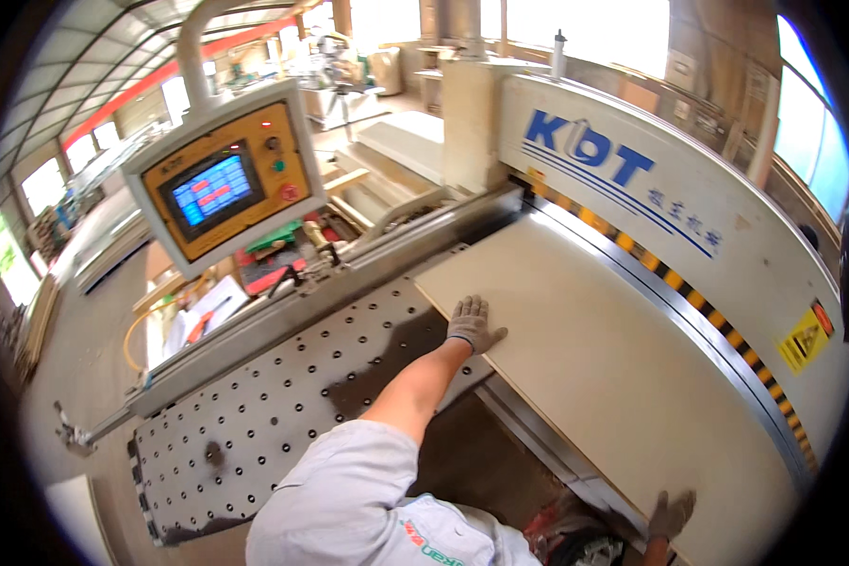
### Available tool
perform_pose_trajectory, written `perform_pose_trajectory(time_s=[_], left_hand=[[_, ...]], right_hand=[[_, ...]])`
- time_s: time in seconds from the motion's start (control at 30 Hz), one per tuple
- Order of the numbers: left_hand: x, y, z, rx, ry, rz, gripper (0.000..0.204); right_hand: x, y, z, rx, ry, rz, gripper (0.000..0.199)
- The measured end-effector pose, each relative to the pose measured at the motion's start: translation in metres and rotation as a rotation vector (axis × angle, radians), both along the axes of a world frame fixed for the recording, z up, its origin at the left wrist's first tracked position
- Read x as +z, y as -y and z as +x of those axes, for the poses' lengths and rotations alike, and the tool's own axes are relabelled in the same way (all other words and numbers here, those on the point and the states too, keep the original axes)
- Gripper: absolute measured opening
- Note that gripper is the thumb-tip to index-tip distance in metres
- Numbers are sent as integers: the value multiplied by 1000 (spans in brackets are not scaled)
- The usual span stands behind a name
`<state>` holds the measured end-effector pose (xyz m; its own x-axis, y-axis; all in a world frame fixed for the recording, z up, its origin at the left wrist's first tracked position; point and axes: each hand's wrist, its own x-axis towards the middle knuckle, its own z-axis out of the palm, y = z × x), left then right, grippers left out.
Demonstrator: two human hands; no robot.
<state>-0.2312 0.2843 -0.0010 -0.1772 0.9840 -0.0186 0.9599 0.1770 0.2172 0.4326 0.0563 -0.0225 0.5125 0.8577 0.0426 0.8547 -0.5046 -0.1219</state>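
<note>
A large pale beige board [594, 349] lies flat in front of the white beam of a panel saw [632, 170]. My left hand [474, 325], in a grey work glove, rests on the board's near left edge with its fingers spread. Farther down that same edge, my right hand [672, 515] lies on the board, gloved too, fingers stretched out. Neither hand is wrapped round anything. The far edge of the board runs along the metal strip below the black-and-yellow striped band [670, 277].
Left of the board is a perforated metal table [283, 415] with a straight metal fence [330, 295] behind it. A control panel with a lit screen [212, 189] hangs above. Papers [208, 311] and tools lie beyond the fence. A yellow warning label [806, 340] marks the beam.
</note>
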Motion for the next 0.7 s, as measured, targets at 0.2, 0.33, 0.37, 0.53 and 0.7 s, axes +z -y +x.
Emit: perform_pose_trajectory(time_s=[0.2, 0.33, 0.37, 0.53, 0.7], left_hand=[[1, -18, -10, 290, 16, -53, 108], [3, -24, -1, 374, 3, -68, 104], [3, -22, -1, 382, 6, -71, 103], [9, -30, 19, 351, 41, -13, 101], [3, -24, 2, 429, 7, 1, 98]], right_hand=[[3, -4, -9, -20, 132, -41, 79], [-9, -19, 14, 5, 140, -75, 80], [-15, -23, 21, -18, 112, -69, 81], [-58, -22, 78, -53, 261, 59, 94], [-1, -28, -2, -110, 131, -36, 85]])
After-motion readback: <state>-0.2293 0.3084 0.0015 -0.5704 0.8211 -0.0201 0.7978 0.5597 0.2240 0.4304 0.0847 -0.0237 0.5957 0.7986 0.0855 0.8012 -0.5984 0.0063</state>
